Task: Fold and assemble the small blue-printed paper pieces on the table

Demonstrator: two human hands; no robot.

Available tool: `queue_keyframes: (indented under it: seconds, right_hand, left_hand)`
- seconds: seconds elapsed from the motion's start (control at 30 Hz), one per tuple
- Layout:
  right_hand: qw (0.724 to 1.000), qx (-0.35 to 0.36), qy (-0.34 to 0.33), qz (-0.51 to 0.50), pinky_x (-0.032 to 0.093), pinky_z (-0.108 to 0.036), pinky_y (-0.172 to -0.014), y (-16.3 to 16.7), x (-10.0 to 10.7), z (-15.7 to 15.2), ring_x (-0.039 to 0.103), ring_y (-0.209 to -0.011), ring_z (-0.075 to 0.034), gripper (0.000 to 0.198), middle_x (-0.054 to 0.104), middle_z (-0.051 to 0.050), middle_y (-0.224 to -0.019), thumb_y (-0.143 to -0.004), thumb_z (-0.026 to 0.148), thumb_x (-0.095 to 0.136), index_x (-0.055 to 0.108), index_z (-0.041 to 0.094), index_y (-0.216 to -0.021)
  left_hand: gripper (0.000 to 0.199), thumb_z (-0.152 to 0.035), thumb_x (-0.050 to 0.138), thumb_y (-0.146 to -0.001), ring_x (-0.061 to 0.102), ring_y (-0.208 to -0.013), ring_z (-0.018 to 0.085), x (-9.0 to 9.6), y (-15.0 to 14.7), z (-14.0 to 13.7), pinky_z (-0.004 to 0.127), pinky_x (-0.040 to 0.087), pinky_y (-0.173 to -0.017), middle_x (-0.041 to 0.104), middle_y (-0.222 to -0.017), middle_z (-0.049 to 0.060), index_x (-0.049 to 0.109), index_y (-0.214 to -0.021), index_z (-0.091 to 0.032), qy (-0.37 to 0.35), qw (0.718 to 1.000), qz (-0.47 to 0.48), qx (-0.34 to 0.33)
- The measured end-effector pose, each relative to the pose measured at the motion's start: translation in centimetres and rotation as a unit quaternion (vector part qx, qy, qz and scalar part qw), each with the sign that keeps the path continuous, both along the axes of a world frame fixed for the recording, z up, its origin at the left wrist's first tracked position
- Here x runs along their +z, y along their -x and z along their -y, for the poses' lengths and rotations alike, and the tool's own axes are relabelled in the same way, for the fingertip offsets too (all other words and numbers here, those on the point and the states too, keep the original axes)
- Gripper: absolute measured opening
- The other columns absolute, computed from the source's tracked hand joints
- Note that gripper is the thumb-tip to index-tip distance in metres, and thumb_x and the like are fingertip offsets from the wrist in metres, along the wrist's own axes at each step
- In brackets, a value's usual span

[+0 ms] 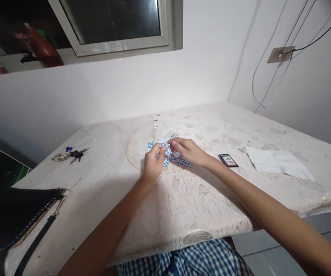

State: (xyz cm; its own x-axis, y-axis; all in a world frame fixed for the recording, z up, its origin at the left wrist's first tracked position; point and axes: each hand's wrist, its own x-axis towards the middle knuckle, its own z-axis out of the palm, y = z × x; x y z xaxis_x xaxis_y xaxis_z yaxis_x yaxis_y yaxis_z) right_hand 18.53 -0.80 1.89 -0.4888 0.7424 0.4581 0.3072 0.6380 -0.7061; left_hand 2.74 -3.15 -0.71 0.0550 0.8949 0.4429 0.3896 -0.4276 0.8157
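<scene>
Above the middle of the table, my left hand (pixel 152 164) pinches a small white piece with blue rectangular outlines (pixel 166 147), perhaps a sticker sheet, between thumb and fingers. My right hand (pixel 190 151) has its fingers closed at the right edge of that same piece, thumb against the forefinger. Beneath and beside the hands lies a loose cluster of similar blue-outlined pieces (pixel 184 163), partly hidden by them. One more blue-outlined piece (pixel 150 145) rests left of the hands, and another (pixel 173 136) lies just behind them.
Right of my hands lie a dark-edged card or packet (pixel 228 160) and a white cloth or paper (pixel 280 163). At left are keys (pixel 78 154) and a black bag (pixel 18 214) with a strap. A red bottle (pixel 43 48) stands on the window ledge; cables hang from a wall socket (pixel 281 54).
</scene>
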Motion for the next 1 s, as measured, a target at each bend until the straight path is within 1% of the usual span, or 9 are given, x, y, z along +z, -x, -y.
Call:
queue_keyframes:
  seconds: [0.13, 0.2, 0.33, 0.47, 0.6, 0.73, 0.8, 0.9, 1.0]
  right_hand:
    - [0.987, 0.075, 0.116, -0.077, 0.046, -0.028, -0.071, 0.9, -0.2, 0.6, 0.057, -0.071, -0.013, 0.022, 0.059, -0.003, -0.077, -0.090, 0.027, 0.037, 0.054, 0.014, -0.090]
    - [0.983, 0.073, 0.134, -0.106, 0.047, -0.029, -0.072, 1.1, -0.5, 0.5, 0.058, -0.069, -0.013, 0.019, 0.060, -0.003, -0.078, -0.085, 0.023, 0.046, 0.053, 0.013, -0.099]
    - [0.981, 0.055, 0.127, -0.136, 0.046, -0.031, -0.072, 1.3, -1.3, -0.1, 0.058, -0.066, -0.013, 0.025, 0.059, -0.001, -0.072, -0.078, 0.016, 0.050, 0.053, 0.012, -0.103]
    - [0.970, 0.073, 0.141, -0.182, 0.047, -0.030, -0.065, 1.5, -1.6, -0.4, 0.057, -0.058, -0.012, 0.028, 0.054, 0.002, -0.069, -0.077, 0.017, 0.049, 0.051, 0.014, -0.105]
    - [0.967, 0.067, 0.128, -0.210, 0.045, -0.028, -0.065, 1.7, -1.6, -0.2, 0.055, -0.059, -0.011, 0.045, 0.052, 0.004, -0.071, -0.072, 0.014, 0.052, 0.043, 0.017, -0.117]
    - [0.975, 0.046, 0.067, -0.205, 0.043, -0.026, -0.066, 1.7, -1.7, -0.1, 0.052, -0.064, -0.010, 0.066, 0.051, 0.005, -0.073, -0.074, 0.013, 0.052, 0.027, 0.023, -0.134]
    - [0.979, 0.048, 0.042, -0.193, 0.043, -0.027, -0.067, 1.7, -1.8, -0.1, 0.053, -0.068, -0.011, 0.056, 0.053, 0.003, -0.077, -0.076, 0.014, 0.051, 0.037, 0.024, -0.129]
    - [0.977, 0.044, 0.053, -0.200, 0.044, -0.028, -0.071, 1.9, -2.0, -0.3, 0.055, -0.074, -0.013, 0.029, 0.056, -0.001, -0.080, -0.076, 0.017, 0.052, 0.054, 0.019, -0.105]
    - [0.964, 0.047, 0.106, -0.240, 0.045, -0.030, -0.072, 2.0, -1.5, -0.2, 0.056, -0.074, -0.014, 0.029, 0.057, -0.001, -0.078, -0.073, 0.019, 0.057, 0.054, 0.016, -0.101]
  left_hand:
    - [0.024, -0.042, 0.039, -0.089, 0.060, -0.069, 0.012, -0.1, -0.6, 0.4, 0.023, 0.047, -0.065, 0.061, -0.077, 0.000, 0.049, -0.088, -0.020, 0.019, 0.998, 0.047, -0.034]
    - [0.021, -0.040, 0.038, -0.089, 0.059, -0.067, 0.012, -0.1, -0.6, 0.5, 0.023, 0.047, -0.064, 0.060, -0.075, -0.001, 0.047, -0.091, -0.021, 0.021, 0.997, 0.057, -0.039]
    - [0.020, -0.037, 0.035, -0.090, 0.056, -0.063, 0.011, -0.2, -0.5, 0.5, 0.024, 0.045, -0.063, 0.057, -0.071, -0.001, 0.044, -0.093, -0.020, 0.030, 0.995, 0.083, -0.053]
    - [0.022, -0.034, 0.041, -0.087, 0.053, -0.059, 0.009, -0.3, -0.5, 0.6, 0.023, 0.043, -0.060, 0.056, -0.069, -0.003, 0.039, -0.105, -0.022, 0.080, 0.987, 0.108, -0.092]
    - [0.026, -0.036, 0.050, -0.082, 0.053, -0.058, 0.010, -0.1, -0.5, 0.6, 0.023, 0.041, -0.058, 0.057, -0.064, -0.004, 0.041, -0.101, -0.021, 0.080, 0.985, 0.140, -0.062]
    - [0.026, -0.036, 0.059, -0.074, 0.056, -0.059, 0.011, 0.5, -0.3, 0.5, 0.024, 0.043, -0.060, 0.059, -0.064, -0.002, 0.051, -0.090, -0.017, 0.084, 0.982, 0.167, -0.028]
    - [0.025, -0.036, 0.062, -0.071, 0.056, -0.058, 0.012, 0.8, -0.1, 0.4, 0.024, 0.043, -0.059, 0.059, -0.061, -0.001, 0.054, -0.084, -0.016, 0.092, 0.981, 0.171, -0.023]
    - [0.023, -0.036, 0.062, -0.072, 0.057, -0.058, 0.012, 1.0, 0.2, 0.4, 0.025, 0.044, -0.060, 0.060, -0.061, 0.000, 0.057, -0.081, -0.015, 0.087, 0.983, 0.158, -0.028]
    - [0.019, -0.034, 0.062, -0.074, 0.060, -0.066, 0.013, 1.3, 0.3, 0.7, 0.025, 0.046, -0.066, 0.062, -0.069, 0.001, 0.059, -0.080, -0.016, 0.035, 0.991, 0.130, -0.025]
